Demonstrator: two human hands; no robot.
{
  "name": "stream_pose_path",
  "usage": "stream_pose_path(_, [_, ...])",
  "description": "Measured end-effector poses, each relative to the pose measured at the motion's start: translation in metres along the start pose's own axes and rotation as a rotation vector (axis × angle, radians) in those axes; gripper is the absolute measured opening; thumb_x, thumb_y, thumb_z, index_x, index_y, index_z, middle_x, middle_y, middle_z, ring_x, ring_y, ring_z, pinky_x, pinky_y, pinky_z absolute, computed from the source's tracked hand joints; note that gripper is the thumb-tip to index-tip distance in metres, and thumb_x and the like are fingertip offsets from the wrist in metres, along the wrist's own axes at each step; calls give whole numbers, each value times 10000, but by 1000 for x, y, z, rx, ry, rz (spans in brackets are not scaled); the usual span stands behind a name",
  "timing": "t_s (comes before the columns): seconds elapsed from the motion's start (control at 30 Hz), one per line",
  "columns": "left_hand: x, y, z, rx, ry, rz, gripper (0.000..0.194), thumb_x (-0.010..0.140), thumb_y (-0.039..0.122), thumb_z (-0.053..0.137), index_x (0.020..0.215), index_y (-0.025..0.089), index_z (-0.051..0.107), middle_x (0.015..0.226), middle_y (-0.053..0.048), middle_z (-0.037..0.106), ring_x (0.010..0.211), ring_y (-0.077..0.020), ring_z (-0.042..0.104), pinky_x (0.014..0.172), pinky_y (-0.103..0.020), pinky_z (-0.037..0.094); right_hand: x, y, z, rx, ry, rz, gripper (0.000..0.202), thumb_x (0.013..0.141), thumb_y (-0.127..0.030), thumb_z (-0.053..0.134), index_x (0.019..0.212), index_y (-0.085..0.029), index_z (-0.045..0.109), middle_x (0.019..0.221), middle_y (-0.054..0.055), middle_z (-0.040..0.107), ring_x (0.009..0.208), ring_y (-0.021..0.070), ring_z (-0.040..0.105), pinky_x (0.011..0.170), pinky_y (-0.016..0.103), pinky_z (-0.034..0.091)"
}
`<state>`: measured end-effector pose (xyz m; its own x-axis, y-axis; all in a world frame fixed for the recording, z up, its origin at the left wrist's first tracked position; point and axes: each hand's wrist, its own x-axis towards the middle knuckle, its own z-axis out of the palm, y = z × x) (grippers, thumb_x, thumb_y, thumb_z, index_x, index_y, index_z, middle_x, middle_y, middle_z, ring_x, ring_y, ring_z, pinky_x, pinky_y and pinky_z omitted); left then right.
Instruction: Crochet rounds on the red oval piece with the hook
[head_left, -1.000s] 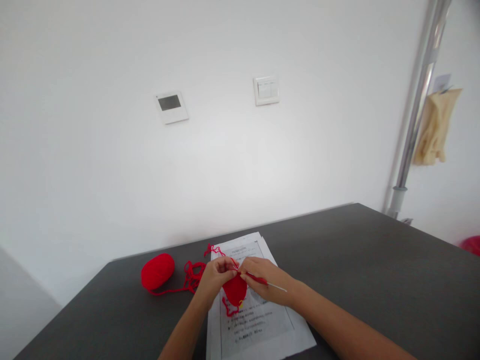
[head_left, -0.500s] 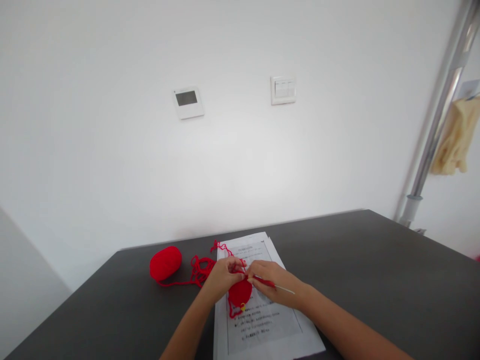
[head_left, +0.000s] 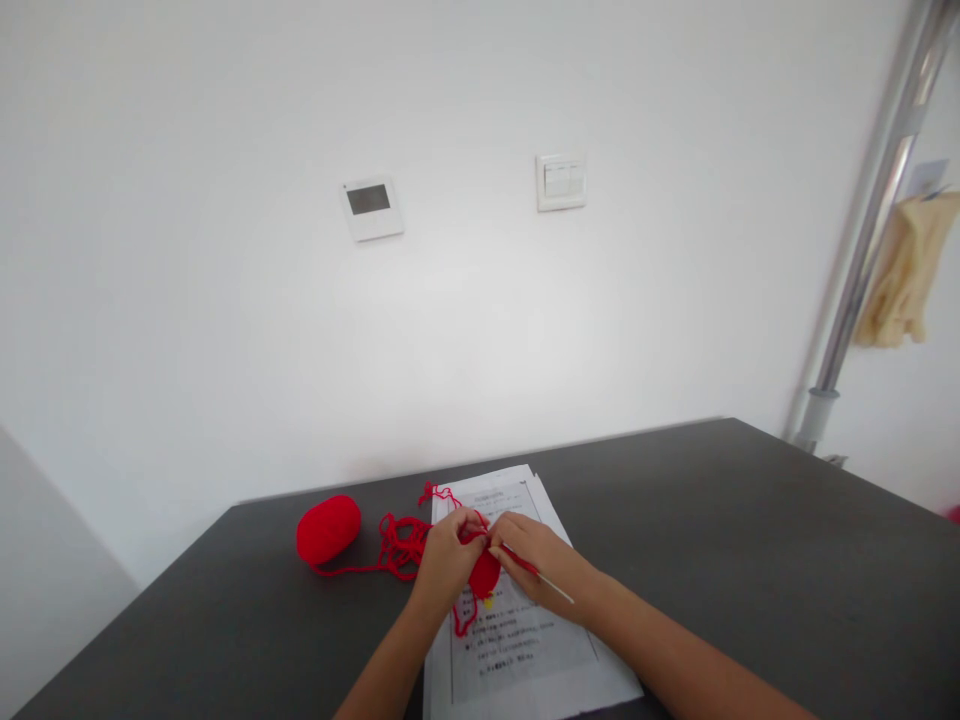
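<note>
My left hand (head_left: 448,552) pinches the upper edge of a small red crocheted piece (head_left: 484,575). Close against it, my right hand (head_left: 534,560) is closed round a crochet hook (head_left: 551,584) with a red handle and a pale metal shaft pointing down to the right. The hook's working tip is hidden at the fingertips. A yellow marker (head_left: 488,601) sits at the piece's lower edge, and a loop of red yarn hangs beside it. Both hands are above printed paper sheets (head_left: 525,665).
A red yarn ball (head_left: 328,530) lies on the dark table (head_left: 247,610), its strand running to a loose tangle (head_left: 403,545) left of my left hand. Behind stands a white wall with a thermostat (head_left: 373,209) and a switch (head_left: 561,182). A metal pole (head_left: 862,270) is at right.
My left hand has turned and covers more of the red piece, which now shows narrower. The hook's shaft slants more steeply downward. The whole view has shifted slightly.
</note>
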<state>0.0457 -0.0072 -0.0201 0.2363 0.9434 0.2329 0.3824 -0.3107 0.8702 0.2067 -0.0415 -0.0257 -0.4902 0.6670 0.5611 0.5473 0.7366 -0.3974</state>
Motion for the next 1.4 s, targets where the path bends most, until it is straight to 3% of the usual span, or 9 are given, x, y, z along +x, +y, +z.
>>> stream_pose_path(0.23, [-2,6,2,61,66,22,68,663,137,520,663,191,561,673,-13,650,685,-188,607,649,-274,430,-1,2,11,-182,-22,-56,126,933,-130,404,933,-136,530,901,94,583,817,201,532,738,337,482])
stream_pose_path(0.53, [-7,12,3,34,49,52,104,682,149,516,720,190,604,698,-19,662,710,-198,615,668,-287,445,-1,6,13,-104,30,-59,129,928,-119,400,942,-134,528,919,84,548,837,188,513,760,322,484])
stream_pose_path(0.73, [2,-1,1,-279,17,-33,203,630,181,649,831,154,661,669,-20,665,675,-191,618,630,-276,450,-1,7,5,92,105,42,80,908,-155,457,922,-179,533,1014,61,538,892,160,551,792,290,488])
stream_pose_path(0.9, [1,-1,-2,-645,-71,-251,387,538,220,777,901,117,691,644,-32,682,617,-176,629,620,-274,454,-2,13,2,153,86,-25,82,925,-189,457,921,-198,538,988,51,575,899,153,563,808,289,488])
stream_pose_path(1.03, [-2,5,-2,-842,-165,-355,393,522,208,811,884,94,708,656,-64,701,599,-173,645,603,-260,458,-1,14,-3,150,94,-111,96,927,-187,447,929,-195,543,1035,72,582,960,163,565,849,306,493])
stream_pose_path(1.17, [-2,5,-2,-933,-220,-379,340,527,180,815,838,81,719,690,-90,716,598,-166,651,592,-244,469,-1,14,-4,52,87,-169,124,938,-194,429,980,-176,544,1082,96,577,1037,181,547,902,326,484])
stream_pose_path(1.4, [-2,4,3,-960,-149,-378,306,543,183,808,821,88,720,695,-90,721,570,-151,644,586,-240,483,-1,10,1,-101,110,-134,164,946,-219,423,1055,-173,536,1140,98,563,1032,197,531,893,343,486])
